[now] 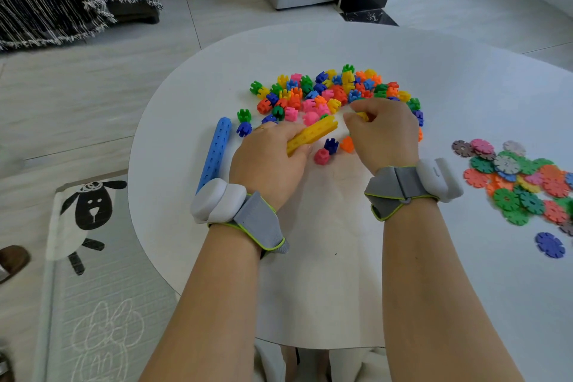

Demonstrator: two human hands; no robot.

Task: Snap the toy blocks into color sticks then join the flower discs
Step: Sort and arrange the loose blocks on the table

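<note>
A: How far along are we?
B: One blue stick [215, 152] lies apparently finished, left. Our left hand [269, 152] grips a part-built yellow stick [313, 133]; our right hand [384, 130] pinches a yellow block [362, 116] just beside its far end. Many loose blocks [325, 93] lie beyond; the flower discs [521, 180], right, lie unjoined.
A: Our setting?
B: White rounded worktop [310, 257], tiled floor [192, 9], sheep mat [90, 205].

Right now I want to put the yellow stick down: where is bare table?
Bare: the table between the forearms, and left of the blue stick. Crowded: the block pile ahead, the discs at right.
</note>
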